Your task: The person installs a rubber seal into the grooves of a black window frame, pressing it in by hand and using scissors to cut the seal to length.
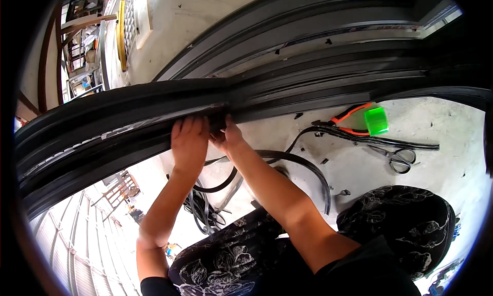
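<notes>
A long black window or door frame (128, 103) with grooved profiles crosses the view, with a corner just above my hands. My left hand (190, 139) lies with its fingers stretched over the frame's near edge, pressing on it. Close on its right, my right hand (229, 137) is closed at the frame's inner edge by the corner. Its thumb points up and its other fingers curl underneath, so what they grip is hidden. Below both hands, a black rubber strip (321, 180) loops over the floor; its upper end is lost behind my hands.
Right of my hands, orange-handled pliers (354, 111), a bright green block (376, 121), scissors (400, 160) and black strips (400, 141) lie on the pale floor (436, 121). Small black scraps are scattered about. A coiled black bundle (203, 211) lies near my left forearm.
</notes>
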